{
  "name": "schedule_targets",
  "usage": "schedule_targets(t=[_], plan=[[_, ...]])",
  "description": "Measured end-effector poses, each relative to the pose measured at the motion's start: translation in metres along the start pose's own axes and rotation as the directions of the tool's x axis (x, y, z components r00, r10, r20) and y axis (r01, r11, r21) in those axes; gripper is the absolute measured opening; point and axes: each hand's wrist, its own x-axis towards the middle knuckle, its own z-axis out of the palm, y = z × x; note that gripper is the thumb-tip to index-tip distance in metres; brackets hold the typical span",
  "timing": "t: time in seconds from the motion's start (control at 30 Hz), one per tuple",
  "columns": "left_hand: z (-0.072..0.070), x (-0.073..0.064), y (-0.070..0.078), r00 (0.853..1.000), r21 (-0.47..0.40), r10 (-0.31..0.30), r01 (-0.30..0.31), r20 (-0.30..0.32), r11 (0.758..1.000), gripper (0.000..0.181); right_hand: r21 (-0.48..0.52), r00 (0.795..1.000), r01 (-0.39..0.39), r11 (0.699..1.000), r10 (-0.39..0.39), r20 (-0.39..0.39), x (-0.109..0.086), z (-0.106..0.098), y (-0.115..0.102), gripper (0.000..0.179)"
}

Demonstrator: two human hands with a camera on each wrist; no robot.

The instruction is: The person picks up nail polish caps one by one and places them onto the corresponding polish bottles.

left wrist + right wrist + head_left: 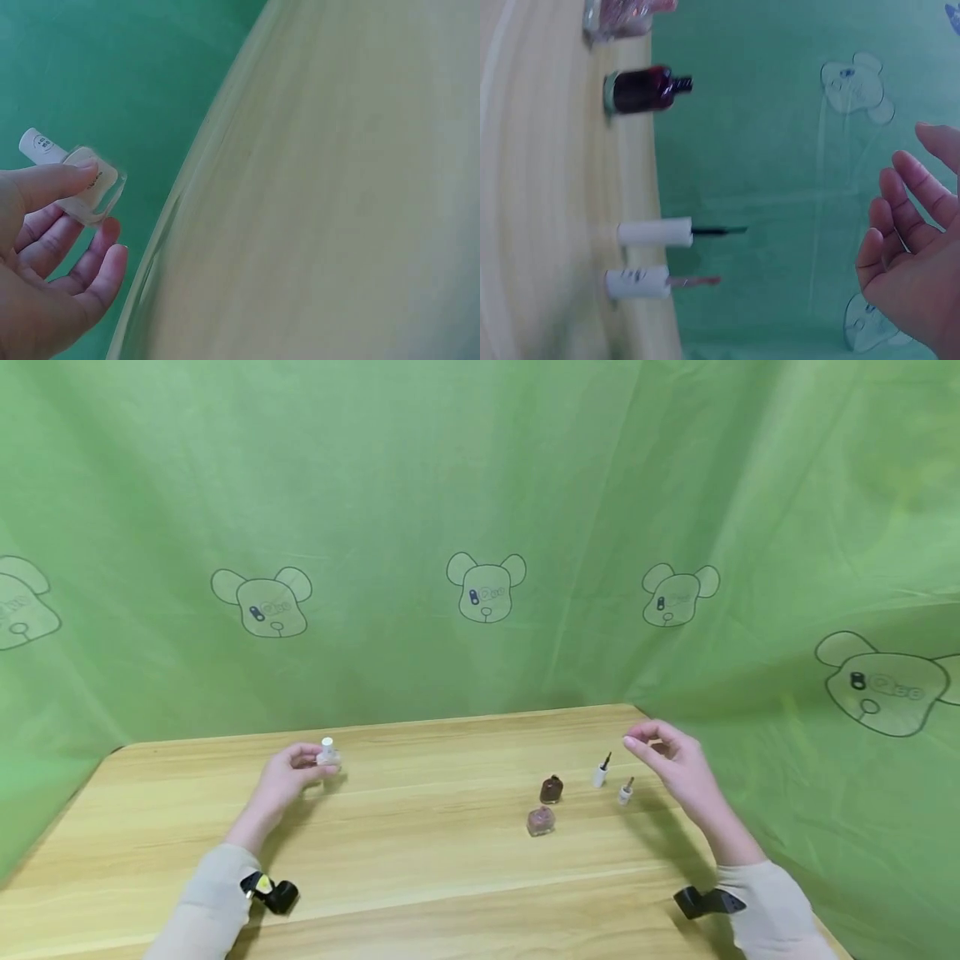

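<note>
Left hand pinches a white-capped clear glass bottle between thumb and fingers; right hand, fingers loosely bent, holding nothing, hangs near two upturned white plastic brush caps, with a dark-red glass bottle and a glittery pink glass bottle between the hands, nearer the right

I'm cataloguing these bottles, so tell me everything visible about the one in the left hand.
The small bottle looks like clear glass with whitish contents or backing; I can't tell which. Dark lettering, too small to read, marks its face. A white cylindrical cap, also printed, sits on top. The left hand holds it in a pinching grip, thumb across its face, raised above the left part of the table, roughly upright in the head view.
</note>
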Motion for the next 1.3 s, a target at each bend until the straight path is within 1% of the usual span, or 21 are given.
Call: schedule_targets(t=[0.13,0.23,0.4,0.5,0.6,0.67,0.73,0.83,0.97,1.1,1.2,1.3], plan=[[-0.007,0.005,-0.004,1.0,0.04,-0.015,0.015,0.0,0.999,0.055,0.067,1.0,-0.014,0.998,0.015,-0.015,0.0,-0.005,0.015,0.019],[-0.013,0.008,-0.008,1.0,0.05,-0.029,0.029,0.005,0.998,0.055,0.089,0.999,-0.032,0.996,0.033,-0.013,-0.001,-0.008,0.025,0.02],[-0.021,0.013,-0.015,0.998,0.042,-0.05,0.049,0.034,0.998,0.053,0.094,0.998,-0.065,0.993,0.064,0.013,-0.003,-0.012,0.039,0.025],[-0.025,0.015,-0.019,0.997,0.042,-0.055,0.053,0.05,0.998,0.052,0.133,0.997,-0.071,0.989,0.067,0.035,-0.004,-0.015,0.05,0.026],[-0.029,0.017,-0.022,0.996,0.039,-0.059,0.056,0.063,0.998,0.052,0.232,0.996,-0.076,0.97,0.063,0.062,-0.003,-0.019,0.063,0.026],[-0.031,0.019,-0.024,0.995,0.032,-0.062,0.059,0.077,0.998,0.051,0.301,0.994,-0.088,0.95,0.065,0.086,-0.002,-0.021,0.072,0.027],[-0.034,0.021,-0.026,0.994,0.022,-0.063,0.061,0.089,0.998,0.05,0.346,0.991,-0.109,0.932,0.073,0.117,-0.002,-0.023,0.079,0.027],[-0.038,0.023,-0.028,0.991,0.002,-0.068,0.068,0.112,0.998,0.049,0.355,0.981,-0.147,0.923,0.09,0.172,-0.003,-0.025,0.088,0.028],[-0.041,0.023,-0.03,0.987,-0.011,-0.084,0.086,0.136,0.996,0.049,0.344,0.963,-0.202,0.917,0.122,0.24,-0.006,-0.027,0.095,0.03],[-0.044,0.023,-0.03,0.984,-0.015,-0.097,0.101,0.152,0.995,0.047,0.283,0.944,-0.219,0.934,0.129,0.303,-0.006,-0.027,0.102,0.032],[-0.045,0.024,-0.03,0.981,-0.034,-0.103,0.11,0.163,0.993,0.045,0.232,0.933,-0.207,0.951,0.121,0.338,-0.006,-0.026,0.108,0.035],[-0.047,0.024,-0.03,0.978,-0.046,-0.094,0.104,0.185,0.993,0.044,0.223,0.928,-0.211,0.952,0.123,0.353,-0.006,-0.024,0.112,0.037]])
